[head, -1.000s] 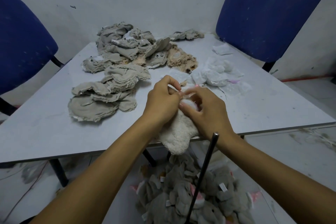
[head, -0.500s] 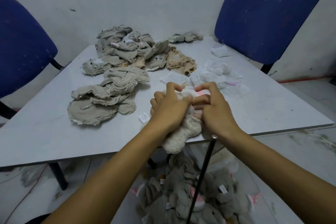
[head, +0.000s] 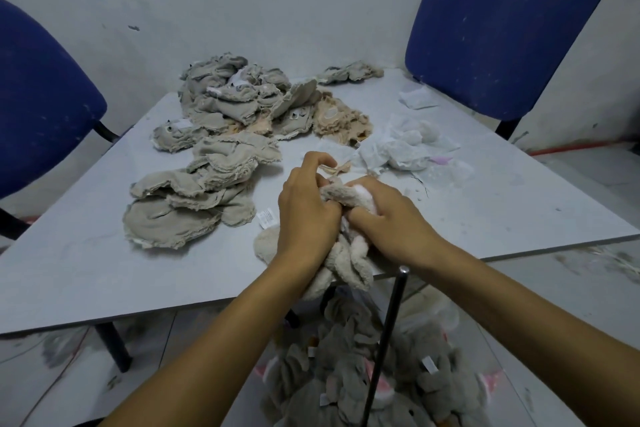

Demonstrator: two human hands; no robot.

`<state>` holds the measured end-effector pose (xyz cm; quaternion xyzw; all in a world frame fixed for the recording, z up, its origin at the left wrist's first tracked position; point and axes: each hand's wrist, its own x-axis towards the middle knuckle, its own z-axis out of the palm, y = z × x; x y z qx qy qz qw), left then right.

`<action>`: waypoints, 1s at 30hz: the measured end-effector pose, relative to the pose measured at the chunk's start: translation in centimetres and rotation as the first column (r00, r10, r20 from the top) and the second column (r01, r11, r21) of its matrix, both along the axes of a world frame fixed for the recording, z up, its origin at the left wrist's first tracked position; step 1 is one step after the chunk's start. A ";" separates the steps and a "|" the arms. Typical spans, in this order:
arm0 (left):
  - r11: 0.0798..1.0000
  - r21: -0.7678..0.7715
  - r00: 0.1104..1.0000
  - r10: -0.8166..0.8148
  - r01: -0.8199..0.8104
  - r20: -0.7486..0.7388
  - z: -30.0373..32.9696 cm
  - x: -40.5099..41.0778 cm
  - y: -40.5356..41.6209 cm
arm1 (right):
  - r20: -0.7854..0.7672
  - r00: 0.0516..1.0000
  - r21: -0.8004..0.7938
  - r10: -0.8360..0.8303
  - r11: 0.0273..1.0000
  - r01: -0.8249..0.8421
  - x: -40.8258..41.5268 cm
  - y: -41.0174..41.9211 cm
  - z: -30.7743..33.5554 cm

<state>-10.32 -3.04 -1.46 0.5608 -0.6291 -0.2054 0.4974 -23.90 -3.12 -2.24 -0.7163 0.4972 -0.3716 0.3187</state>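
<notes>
Head view: grey table pushed into a white wall corner, two blue chairs behind it, tiled floor. Cream fleecy plush skin lies at the near table edge, crumpled, part draping over the edge. Left hand and right hand both grip it, fingers curled into the fabric. Three loose heaps of grey fabric pieces on the table, one white wrapper pile, one grey plush heap on the floor, one black rod.

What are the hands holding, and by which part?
Both the left hand and right hand grip one cream plush skin at its upper, bunched end; the rest hangs over the table edge.
</notes>
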 end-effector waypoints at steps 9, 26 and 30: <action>0.902 0.261 0.933 -0.359 0.343 0.012 0.5 2.1 -0.9 | 0.326 0.945 0.094 0.012 0.995 -0.045 -0.3 0.1 0.2; 0.987 0.017 0.978 -0.161 0.161 0.130 2.2 2.1 -0.5 | 0.243 0.953 -0.062 0.182 0.983 -0.172 -0.2 1.2 2.7; 0.676 0.348 0.756 -0.529 0.650 -0.385 4.1 4.7 -0.7 | 0.195 0.947 -0.120 0.255 0.964 -0.235 -2.2 1.2 5.0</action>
